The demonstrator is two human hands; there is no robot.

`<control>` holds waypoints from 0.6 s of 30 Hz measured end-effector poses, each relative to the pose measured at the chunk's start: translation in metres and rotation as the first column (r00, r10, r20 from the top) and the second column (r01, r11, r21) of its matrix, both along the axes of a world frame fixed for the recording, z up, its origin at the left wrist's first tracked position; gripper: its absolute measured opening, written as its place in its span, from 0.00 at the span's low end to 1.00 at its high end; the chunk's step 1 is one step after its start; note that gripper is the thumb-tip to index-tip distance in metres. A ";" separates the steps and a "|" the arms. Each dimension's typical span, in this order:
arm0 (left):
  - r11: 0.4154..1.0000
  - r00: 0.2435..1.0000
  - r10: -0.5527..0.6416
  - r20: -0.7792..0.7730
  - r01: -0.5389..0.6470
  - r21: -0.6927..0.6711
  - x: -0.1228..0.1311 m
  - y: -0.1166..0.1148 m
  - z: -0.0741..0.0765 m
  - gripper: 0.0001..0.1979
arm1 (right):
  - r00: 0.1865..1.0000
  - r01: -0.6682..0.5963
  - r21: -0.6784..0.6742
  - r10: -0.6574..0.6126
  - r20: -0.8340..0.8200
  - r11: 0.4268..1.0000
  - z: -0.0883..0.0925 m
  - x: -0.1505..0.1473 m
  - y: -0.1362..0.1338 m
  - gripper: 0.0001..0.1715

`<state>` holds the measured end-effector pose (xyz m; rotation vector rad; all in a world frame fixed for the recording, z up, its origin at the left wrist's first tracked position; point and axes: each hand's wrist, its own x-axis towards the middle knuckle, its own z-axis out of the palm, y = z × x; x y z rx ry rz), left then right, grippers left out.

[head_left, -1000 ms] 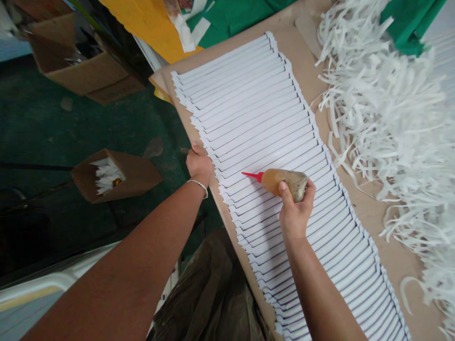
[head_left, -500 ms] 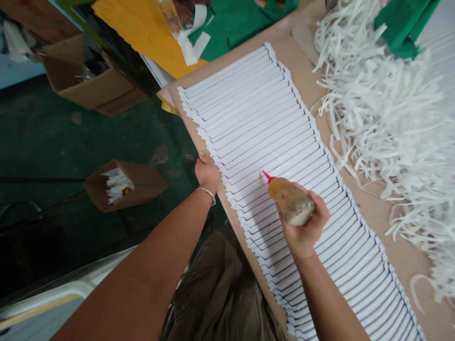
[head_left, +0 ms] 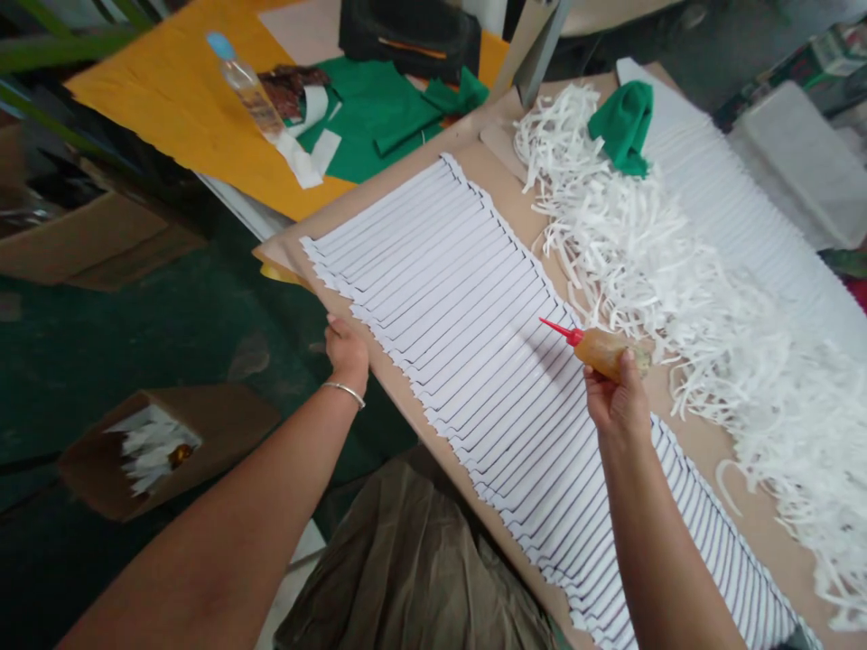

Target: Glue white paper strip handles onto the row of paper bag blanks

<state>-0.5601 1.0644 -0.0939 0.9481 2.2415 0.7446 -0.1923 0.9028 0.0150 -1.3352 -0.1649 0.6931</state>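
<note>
My right hand (head_left: 616, 402) clamps its fingers around a glue bottle (head_left: 605, 352), red nozzle tipped over white paper strips (head_left: 474, 307) fanned so each edge shows; my left hand (head_left: 347, 354) sits at the tabletop (head_left: 505, 176) edge, fingers' grip hidden.

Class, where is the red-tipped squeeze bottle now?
The squeeze bottle is right of centre in the head view, in the right hand, its tip over the overlapped white strips, beside shredded paper.

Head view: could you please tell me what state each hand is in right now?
Left hand: at the table edge, fingers hidden, cannot tell.
Right hand: closed, holding a squeeze bottle.
</note>
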 end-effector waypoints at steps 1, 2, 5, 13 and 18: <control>1.000 1.000 0.006 -0.021 -0.006 -0.009 -0.003 0.014 0.000 0.33 | 1.000 0.003 0.009 -0.003 0.021 1.000 -0.001 0.006 0.007 0.28; 1.000 0.999 0.010 -0.050 -0.011 -0.015 -0.005 0.027 -0.001 0.31 | 0.999 0.009 0.022 -0.010 0.045 1.000 -0.001 0.011 0.016 0.29; 1.000 0.984 0.015 -0.177 -0.015 0.001 -0.003 0.044 -0.004 0.28 | 0.992 0.024 0.056 -0.031 0.125 0.998 -0.002 0.025 0.044 0.30; 1.000 0.946 0.008 -0.325 -0.013 -0.012 -0.003 0.041 -0.010 0.30 | 0.974 0.036 0.019 -0.039 0.223 0.999 -0.019 0.049 0.095 0.33; 1.000 0.950 -0.001 -0.312 -0.005 -0.018 -0.007 0.045 -0.013 0.33 | 0.964 0.059 -0.036 -0.048 0.261 0.998 -0.026 0.050 0.105 0.34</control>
